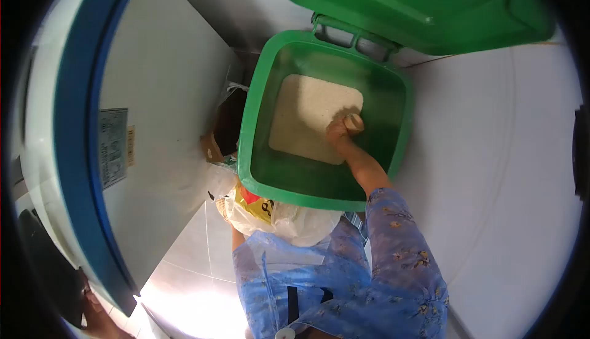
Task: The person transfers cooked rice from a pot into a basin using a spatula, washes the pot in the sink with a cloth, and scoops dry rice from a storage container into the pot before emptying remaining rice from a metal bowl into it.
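Observation:
A green bin point(255, 112) stands with its lid point(424, 7) raised, and pale rice-like grain point(307, 118) covers its bottom. Down inside it, my right hand point(338, 131) is closed around a small round cup point(353, 123), at the grain's surface. The cup's open end faces up toward me, and its contents look as pale as the grain. My left forearm point(237, 238) reaches up beside a white plastic bag point(301, 222) in front of the bin. The bag hides that hand's fingers. Yellow and red packaging point(253, 202) shows in the bag.
A large white appliance-like panel point(166, 93) with a blue edge stands at the left, bearing a label point(114, 145). Behind the bag is an open brown box point(228, 121). A white wall point(485, 142) rises at the right. Another person's hand point(98, 314) shows at lower left.

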A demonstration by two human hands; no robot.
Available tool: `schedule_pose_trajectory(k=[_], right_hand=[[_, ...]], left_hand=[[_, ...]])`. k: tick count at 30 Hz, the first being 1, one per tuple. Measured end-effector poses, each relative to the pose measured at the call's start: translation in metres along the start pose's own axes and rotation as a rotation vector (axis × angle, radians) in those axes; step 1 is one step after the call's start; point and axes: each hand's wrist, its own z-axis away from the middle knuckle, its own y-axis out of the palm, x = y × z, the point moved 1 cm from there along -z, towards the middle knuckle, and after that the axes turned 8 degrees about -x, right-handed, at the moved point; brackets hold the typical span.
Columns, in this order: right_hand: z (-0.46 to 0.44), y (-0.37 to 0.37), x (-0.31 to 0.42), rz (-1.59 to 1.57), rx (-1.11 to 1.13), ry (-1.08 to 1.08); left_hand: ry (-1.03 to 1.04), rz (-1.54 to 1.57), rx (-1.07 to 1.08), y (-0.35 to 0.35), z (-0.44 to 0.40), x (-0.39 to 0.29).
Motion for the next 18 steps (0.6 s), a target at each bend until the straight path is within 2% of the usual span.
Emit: schedule_pose_trajectory(k=[4, 5, 7, 8, 9, 10, 12, 13, 15, 16, 18], right_hand=[[-0.018, 0.005, -0.005, -1.536, -0.661, -1.005], [-0.017, 0.007, -0.012, -1.533, -0.667, -1.010], [-0.012, 0.011, -0.035, -1.940, -0.411, -0.957], [-0.016, 0.022, -0.054, -1.940, -0.417, -0.956], [-0.024, 0.033, -0.075, -2.159, -0.290, -1.021], [-0.027, 0.032, -0.091, -2.376, -0.147, -1.084], [-0.012, -0.045, -0.095, -2.508, -0.288, -0.977], [-0.014, -0.047, -0.104, -2.511, -0.292, -0.975], [-0.019, -0.041, -0.122, -2.869, -0.024, -0.808], [-0.019, -0.042, -0.124, -2.873, -0.030, -0.802], [-0.015, -0.040, -0.126, -3.175, -0.357, -0.667]], left_hand=[[0.034, 0.075, -0.039, 0.002, -0.004, 0.007], [0.051, 0.090, -0.065, 0.000, -0.004, 0.005], [0.077, 0.106, -0.091, -0.011, 0.000, -0.002], [0.108, 0.081, -0.087, -0.023, 0.001, -0.012], [0.143, 0.058, -0.080, -0.029, 0.001, -0.016], [0.331, -0.128, -0.156, -0.021, 0.002, -0.006], [0.343, -0.121, -0.144, -0.012, 0.006, 0.004], [0.346, -0.117, -0.133, -0.010, 0.007, 0.006], [0.351, -0.115, -0.122, -0.010, 0.005, 0.001], [0.351, -0.106, -0.115, -0.013, 0.005, -0.001], [0.344, -0.083, -0.106, -0.019, 0.005, -0.003]])
